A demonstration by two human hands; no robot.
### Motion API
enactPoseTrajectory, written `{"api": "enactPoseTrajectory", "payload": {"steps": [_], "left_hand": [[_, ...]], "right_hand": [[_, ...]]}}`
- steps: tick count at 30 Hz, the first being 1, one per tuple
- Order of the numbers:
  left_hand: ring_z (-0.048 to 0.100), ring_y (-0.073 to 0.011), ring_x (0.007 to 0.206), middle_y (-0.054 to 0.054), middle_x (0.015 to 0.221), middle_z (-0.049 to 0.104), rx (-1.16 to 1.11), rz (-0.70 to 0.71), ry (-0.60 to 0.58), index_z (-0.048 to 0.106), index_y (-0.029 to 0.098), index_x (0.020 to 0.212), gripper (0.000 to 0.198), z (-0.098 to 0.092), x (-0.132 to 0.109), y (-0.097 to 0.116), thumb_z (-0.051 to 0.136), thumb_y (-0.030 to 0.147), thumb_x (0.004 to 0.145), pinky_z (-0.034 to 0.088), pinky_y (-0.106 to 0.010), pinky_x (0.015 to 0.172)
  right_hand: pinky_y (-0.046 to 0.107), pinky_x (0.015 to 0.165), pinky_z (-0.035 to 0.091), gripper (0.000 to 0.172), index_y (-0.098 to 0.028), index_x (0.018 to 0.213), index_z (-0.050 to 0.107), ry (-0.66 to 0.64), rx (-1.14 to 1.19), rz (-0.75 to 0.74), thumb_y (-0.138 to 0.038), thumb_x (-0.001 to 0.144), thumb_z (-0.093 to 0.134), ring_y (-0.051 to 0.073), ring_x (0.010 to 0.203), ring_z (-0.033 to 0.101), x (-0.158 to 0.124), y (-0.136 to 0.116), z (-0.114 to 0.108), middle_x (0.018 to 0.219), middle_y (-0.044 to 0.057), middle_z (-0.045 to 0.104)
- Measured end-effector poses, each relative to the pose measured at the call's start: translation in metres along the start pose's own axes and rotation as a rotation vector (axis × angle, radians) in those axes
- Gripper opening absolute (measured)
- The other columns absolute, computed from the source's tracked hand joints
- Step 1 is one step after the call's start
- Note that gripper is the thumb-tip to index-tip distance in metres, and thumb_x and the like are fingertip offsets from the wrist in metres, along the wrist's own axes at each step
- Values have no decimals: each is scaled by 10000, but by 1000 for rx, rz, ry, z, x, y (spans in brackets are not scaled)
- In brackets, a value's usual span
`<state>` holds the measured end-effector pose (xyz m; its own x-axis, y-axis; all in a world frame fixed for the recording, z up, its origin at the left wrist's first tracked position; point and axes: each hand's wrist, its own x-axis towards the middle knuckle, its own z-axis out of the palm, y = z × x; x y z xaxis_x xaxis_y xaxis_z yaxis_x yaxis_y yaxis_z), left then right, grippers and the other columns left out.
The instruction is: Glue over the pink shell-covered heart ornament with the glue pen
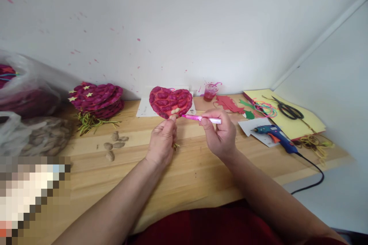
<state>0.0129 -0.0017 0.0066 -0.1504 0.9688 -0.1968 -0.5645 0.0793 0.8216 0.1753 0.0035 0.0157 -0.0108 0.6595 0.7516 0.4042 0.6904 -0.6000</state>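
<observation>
My left hand (162,142) pinches the lower tip of a heart-shaped craft piece (170,102) covered in magenta-painted shells, holding it upright above the wooden table (184,168). One unpainted pale shell shows at the heart's bottom edge. My right hand (220,134) grips a pink paintbrush (201,118), whose tip touches the heart's lower right edge beside that pale shell.
A stack of finished magenta hearts (97,99) lies at the back left, loose shells (115,143) near it, and bags of shells (34,134) at far left. A pink paint cup (210,91), red paper cutouts (230,104), a blue glue gun (276,135), scissors (289,110) and yellow paper (304,120) lie at right.
</observation>
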Motion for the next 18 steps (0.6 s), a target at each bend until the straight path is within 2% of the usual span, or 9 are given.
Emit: {"api": "enactPoseTrajectory", "payload": {"steps": [4,9,14,18], "left_hand": [[220,-43,434,87,523,333,-13,-20,5,417,203,596,507,0,-1,0,875,411,659,145,-203,401],[222,-39,424,100,512,327,-54,-60,13,485,194,661,443,1,0,2,877,401,656,139,-187,389],[170,-42,408,119,505,304,-155,-197,4,610,165,872,272,2,1,8,787,345,769,92,-168,364],[159,-39,397,121,508,297,-205,-260,-15,606,161,893,233,2,0,11,753,326,816,82,-164,357]], "right_hand": [[336,729,535,83,-235,1042,632,51,2,13,-230,959,622,169,802,671,0,1,0,896,25,699],[342,751,545,78,-233,1034,629,-13,1,3,-227,957,620,173,839,672,0,2,-1,953,37,702],[334,737,537,87,-237,1032,627,6,16,-9,-199,955,619,163,807,662,0,0,-1,917,25,697],[370,776,541,101,-246,1041,635,-31,-20,-61,-208,947,626,192,868,661,0,-1,-1,941,39,689]]}}
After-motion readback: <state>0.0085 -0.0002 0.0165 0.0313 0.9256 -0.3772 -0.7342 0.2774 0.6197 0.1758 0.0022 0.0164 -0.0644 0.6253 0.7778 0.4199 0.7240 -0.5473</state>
